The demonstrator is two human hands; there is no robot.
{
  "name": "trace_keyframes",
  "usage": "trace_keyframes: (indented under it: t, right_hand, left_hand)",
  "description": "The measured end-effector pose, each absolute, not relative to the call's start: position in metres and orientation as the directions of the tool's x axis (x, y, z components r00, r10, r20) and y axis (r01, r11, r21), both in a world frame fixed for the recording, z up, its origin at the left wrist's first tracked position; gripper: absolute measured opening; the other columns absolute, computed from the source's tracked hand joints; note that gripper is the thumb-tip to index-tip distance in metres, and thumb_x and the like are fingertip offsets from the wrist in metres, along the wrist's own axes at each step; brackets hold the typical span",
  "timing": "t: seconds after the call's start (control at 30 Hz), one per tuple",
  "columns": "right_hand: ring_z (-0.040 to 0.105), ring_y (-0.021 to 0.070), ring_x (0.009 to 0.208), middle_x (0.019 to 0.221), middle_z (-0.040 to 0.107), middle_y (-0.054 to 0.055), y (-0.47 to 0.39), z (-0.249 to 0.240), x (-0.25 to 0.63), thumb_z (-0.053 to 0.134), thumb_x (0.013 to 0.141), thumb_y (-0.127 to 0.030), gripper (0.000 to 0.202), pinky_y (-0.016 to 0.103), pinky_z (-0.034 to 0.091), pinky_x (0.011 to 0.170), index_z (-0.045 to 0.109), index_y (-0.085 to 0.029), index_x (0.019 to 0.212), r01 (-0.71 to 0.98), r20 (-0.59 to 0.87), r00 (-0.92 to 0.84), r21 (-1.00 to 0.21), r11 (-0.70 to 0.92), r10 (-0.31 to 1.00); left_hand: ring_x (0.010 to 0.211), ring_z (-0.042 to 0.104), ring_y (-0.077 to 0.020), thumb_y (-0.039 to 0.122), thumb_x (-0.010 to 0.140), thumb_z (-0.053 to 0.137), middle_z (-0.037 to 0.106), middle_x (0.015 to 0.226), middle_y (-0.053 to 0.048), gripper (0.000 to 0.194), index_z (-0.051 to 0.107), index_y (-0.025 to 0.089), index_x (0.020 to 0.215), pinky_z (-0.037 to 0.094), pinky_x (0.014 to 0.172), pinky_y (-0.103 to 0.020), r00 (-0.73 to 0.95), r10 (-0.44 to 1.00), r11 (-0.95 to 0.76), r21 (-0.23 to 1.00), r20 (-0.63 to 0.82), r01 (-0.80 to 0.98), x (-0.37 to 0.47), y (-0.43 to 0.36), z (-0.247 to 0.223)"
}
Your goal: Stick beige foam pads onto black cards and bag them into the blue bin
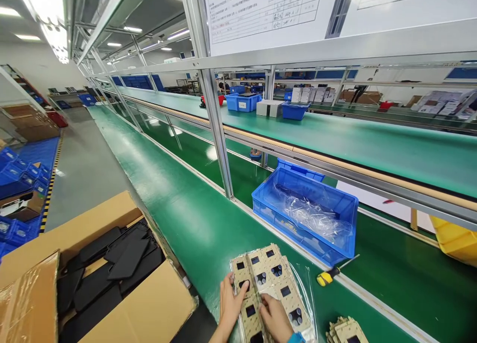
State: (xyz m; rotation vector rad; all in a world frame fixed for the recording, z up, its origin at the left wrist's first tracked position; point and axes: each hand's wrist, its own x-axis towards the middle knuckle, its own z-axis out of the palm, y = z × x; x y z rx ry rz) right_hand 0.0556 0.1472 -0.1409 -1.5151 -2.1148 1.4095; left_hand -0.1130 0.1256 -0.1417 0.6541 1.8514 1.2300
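Note:
A stack of beige patterned sheets (285,278) with dark square windows and clusters of round dark spots lies on the green bench, with clear plastic film (307,288) at its right side. Along its left part, a narrower beige strip (241,266) sits on top. My left hand (231,303) grips that strip's left edge, thumb on the face and fingers at the side. Bent fingers of my right hand (275,317) pinch the strip's right edge; the fingertips are partly hidden. A smaller pile of beige pieces (346,330) lies at the lower right.
Left of the bench stands an open cardboard box (149,296) of flat black parts (128,258). A blue bin (261,204) holding clear plastic bags is beyond the stack. Near it lies a yellow-handled screwdriver (326,277). A metal post (218,134) rises from the bench's back edge.

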Motion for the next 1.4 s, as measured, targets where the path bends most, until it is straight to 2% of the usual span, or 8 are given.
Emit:
trace_keyframes:
  t: [0.2, 0.33, 0.5, 0.7, 0.83, 0.97, 1.27, 1.4]
  right_hand:
    - [0.068, 0.0371, 0.089, 0.09, 0.071, 0.026, 0.147, -0.117, 0.056, 0.021, 0.091, -0.024, 0.049, 0.044, 0.046, 0.077, 0.068, -0.009, 0.092, 0.757, -0.327, -0.398, -0.645, 0.105, 0.857]
    - [0.066, 0.0422, 0.097, 0.104, 0.07, 0.028, 0.136, -0.092, 0.043, 0.025, 0.09, -0.027, 0.05, 0.05, 0.046, 0.081, 0.067, -0.006, 0.109, 0.767, -0.287, -0.408, -0.622, 0.155, 0.867]
    - [0.063, 0.0358, 0.105, 0.111, 0.071, 0.016, 0.151, -0.069, 0.056, 0.051, 0.083, -0.05, 0.045, 0.048, 0.046, 0.094, 0.072, -0.018, 0.108, 0.474, -0.182, -0.407, -0.88, 0.037, 0.895]
    - [0.044, 0.0385, 0.133, 0.146, 0.048, 0.02, 0.201, -0.063, 0.095, 0.056, 0.063, -0.083, 0.095, 0.048, 0.037, 0.109, 0.056, -0.015, 0.13, 0.171, -0.314, -0.092, -0.94, -0.296, 0.945]
    - [0.059, 0.0312, 0.12, 0.133, 0.063, 0.012, 0.207, -0.053, 0.086, 0.05, 0.075, -0.079, 0.08, 0.047, 0.047, 0.102, 0.057, -0.022, 0.131, -0.104, -0.392, -0.304, -0.892, -0.439, 0.869]
    - [0.061, 0.0279, 0.118, 0.126, 0.067, 0.011, 0.201, -0.041, 0.073, 0.058, 0.073, -0.075, 0.086, 0.045, 0.048, 0.103, 0.05, -0.02, 0.138, -0.448, -0.371, -0.509, -0.657, -0.607, 0.777]
    - [0.067, 0.0246, 0.107, 0.106, 0.076, 0.005, 0.201, -0.063, 0.104, 0.069, 0.066, -0.072, 0.062, 0.041, 0.05, 0.101, 0.071, -0.022, 0.103, -0.654, -0.369, -0.338, -0.57, -0.498, 0.866]
    - [0.068, 0.0262, 0.104, 0.101, 0.077, 0.005, 0.186, -0.087, 0.107, 0.076, 0.055, -0.072, 0.064, 0.041, 0.055, 0.093, 0.071, -0.024, 0.098, -0.487, -0.463, -0.214, -0.713, -0.505, 0.86]
  left_hand:
    - [0.109, 0.06, -0.0354, 0.069, 0.056, 0.07, 0.063, 0.11, -0.021, 0.089, 0.055, 0.007, 0.119, 0.045, 0.101, -0.047, -0.318, 0.823, 0.47, 0.879, -0.471, -0.084, -0.094, 0.125, -0.129]
    - [0.118, 0.061, -0.0293, 0.052, 0.065, 0.073, 0.071, 0.111, -0.015, 0.057, 0.062, 0.017, 0.108, 0.047, 0.103, -0.039, -0.145, 0.837, 0.44, 0.806, -0.528, -0.395, -0.064, 0.132, -0.119]
    - [0.114, 0.064, -0.0321, 0.037, 0.067, 0.072, 0.076, 0.098, -0.014, 0.026, 0.063, 0.018, 0.082, 0.047, 0.103, -0.044, -0.012, 0.847, 0.408, 0.665, -0.532, -0.625, -0.072, 0.14, -0.075]
    - [0.11, 0.067, -0.033, 0.037, 0.067, 0.077, 0.078, 0.097, -0.013, 0.034, 0.069, 0.014, 0.091, 0.05, 0.101, -0.043, 0.327, 0.841, 0.532, 0.545, -0.431, -0.648, -0.111, 0.138, -0.023]
    - [0.117, 0.063, -0.0369, 0.046, 0.067, 0.075, 0.077, 0.102, -0.015, 0.044, 0.071, 0.014, 0.097, 0.05, 0.101, -0.048, 0.444, 0.806, 0.592, 0.571, -0.392, -0.569, -0.119, 0.132, -0.003]
    - [0.121, 0.059, -0.0403, 0.06, 0.07, 0.068, 0.075, 0.106, -0.017, 0.061, 0.069, 0.013, 0.109, 0.048, 0.101, -0.055, 0.595, 0.726, 0.671, 0.545, -0.344, -0.504, -0.121, 0.126, 0.004]
    - [0.131, 0.051, -0.039, 0.061, 0.07, 0.067, 0.072, 0.116, -0.017, 0.063, 0.07, 0.011, 0.11, 0.042, 0.11, -0.051, 0.58, 0.77, 0.614, 0.554, -0.265, -0.562, -0.141, 0.116, 0.021]
    - [0.133, 0.048, -0.038, 0.062, 0.072, 0.064, 0.071, 0.119, -0.015, 0.064, 0.068, 0.013, 0.113, 0.039, 0.112, -0.051, 0.552, 0.797, 0.581, 0.558, -0.244, -0.592, -0.148, 0.12, 0.024]
